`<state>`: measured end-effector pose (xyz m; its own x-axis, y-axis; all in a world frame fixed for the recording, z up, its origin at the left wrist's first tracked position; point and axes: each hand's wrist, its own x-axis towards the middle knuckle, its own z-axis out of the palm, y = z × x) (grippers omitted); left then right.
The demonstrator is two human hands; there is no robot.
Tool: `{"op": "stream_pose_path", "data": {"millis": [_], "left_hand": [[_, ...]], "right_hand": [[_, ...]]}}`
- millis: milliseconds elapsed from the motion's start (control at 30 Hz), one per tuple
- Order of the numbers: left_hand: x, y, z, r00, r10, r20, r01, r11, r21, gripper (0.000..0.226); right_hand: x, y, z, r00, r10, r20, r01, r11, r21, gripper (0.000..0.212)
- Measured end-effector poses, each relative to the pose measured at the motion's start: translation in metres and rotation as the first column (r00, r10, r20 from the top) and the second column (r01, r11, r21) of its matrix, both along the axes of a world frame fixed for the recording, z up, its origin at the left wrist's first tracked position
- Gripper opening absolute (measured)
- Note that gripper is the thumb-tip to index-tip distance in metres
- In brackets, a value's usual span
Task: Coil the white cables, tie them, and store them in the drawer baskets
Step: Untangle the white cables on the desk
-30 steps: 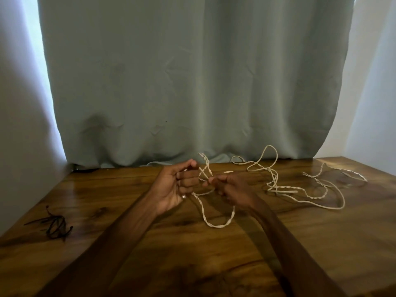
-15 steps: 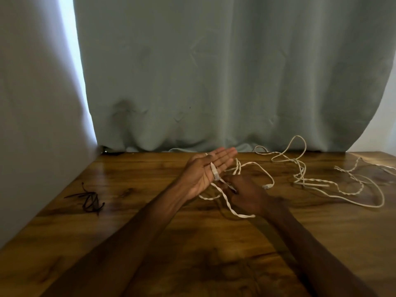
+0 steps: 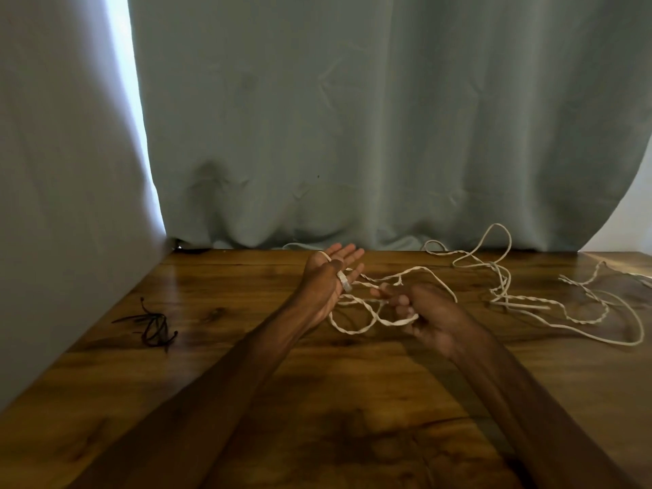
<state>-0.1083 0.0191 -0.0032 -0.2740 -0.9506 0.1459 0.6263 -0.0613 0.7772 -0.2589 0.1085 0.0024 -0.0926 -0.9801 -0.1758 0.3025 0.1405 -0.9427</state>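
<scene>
We're starting the white cable coil.
Thumb of left hand is pinning the plug, fingers straight as a former; right hand is gripping slack to feed loops.

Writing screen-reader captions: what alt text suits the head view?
A person's hands coil a white cable over a wooden table: left hand pins its plug end under the thumb, right hand grips a loop. Black ties lie at left.

The white twisted cable is uncoiled. Its plug end lies on the left hand, pinned under the thumb. Slack loops hang between the hands, pinched by the right hand. The rest sprawls tangled on the desk, right of that hand.
</scene>
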Motion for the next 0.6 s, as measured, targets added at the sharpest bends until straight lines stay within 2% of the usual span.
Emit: {"op": "stream_pose_path", "data": {"millis": [133, 167, 200, 233, 267, 300, 333, 367, 400, 433, 500, 600], "left_hand": [[-0.002, -0.002, 0.001, 0.999, 0.033, -0.009, -0.033, 0.999, 0.028, 0.059], [-0.001, -0.001, 0.001, 0.999, 0.035, -0.012, -0.035, 0.999, 0.036, 0.060], [0.000, -0.001, 0.002, 0.999, 0.035, -0.017, -0.034, 0.998, 0.045, 0.061], [0.001, -0.002, 0.003, 0.999, 0.031, -0.028, -0.030, 0.998, 0.057, 0.061], [0.002, -0.002, 0.004, 0.999, 0.025, -0.041, -0.022, 0.997, 0.068, 0.062], [0.002, -0.003, 0.004, 0.998, 0.017, -0.057, -0.013, 0.997, 0.079, 0.064], [0.003, -0.002, 0.005, 0.998, 0.007, -0.070, 0.000, 0.996, 0.088, 0.066], [0.003, -0.001, 0.005, 0.997, -0.009, -0.079, 0.016, 0.995, 0.094, 0.067], [0.003, 0.000, 0.004, 0.997, -0.027, -0.078, 0.034, 0.995, 0.094, 0.068], [0.003, 0.001, 0.003, 0.997, -0.042, -0.064, 0.047, 0.995, 0.086, 0.068], [0.003, 0.001, 0.000, 0.998, -0.058, -0.011, 0.058, 0.996, 0.065, 0.069], [0.003, 0.001, -0.002, 0.995, -0.053, 0.085, 0.052, 0.998, 0.019, 0.067]], "right_hand": [[0.001, -0.001, 0.002, 0.952, 0.082, 0.296, -0.091, 0.996, 0.018, 0.022], [0.000, -0.001, 0.001, 0.939, 0.106, 0.328, -0.114, 0.993, 0.006, 0.024], [0.000, 0.001, 0.002, 0.950, 0.127, 0.285, -0.133, 0.991, 0.000, 0.026], [-0.001, 0.002, 0.002, 0.986, 0.130, 0.108, -0.129, 0.992, -0.018, 0.028], [-0.002, 0.003, -0.001, 0.977, 0.102, -0.187, -0.115, 0.991, -0.063, 0.027], [-0.003, 0.003, -0.005, 0.866, 0.038, -0.499, -0.122, 0.983, -0.137, 0.025], [-0.002, 0.004, -0.007, 0.681, -0.040, -0.732, -0.174, 0.961, -0.215, 0.024], [0.000, 0.004, -0.010, 0.493, -0.101, -0.864, -0.273, 0.925, -0.264, 0.024], [0.003, 0.004, -0.012, 0.358, -0.132, -0.924, -0.372, 0.888, -0.271, 0.023], [0.006, 0.004, -0.013, 0.286, -0.151, -0.946, -0.433, 0.861, -0.268, 0.023], [0.009, 0.005, -0.010, 0.273, -0.166, -0.947, -0.447, 0.850, -0.278, 0.022], [0.004, 0.008, -0.001, 0.339, -0.135, -0.931, -0.414, 0.867, -0.277, 0.021]]}}
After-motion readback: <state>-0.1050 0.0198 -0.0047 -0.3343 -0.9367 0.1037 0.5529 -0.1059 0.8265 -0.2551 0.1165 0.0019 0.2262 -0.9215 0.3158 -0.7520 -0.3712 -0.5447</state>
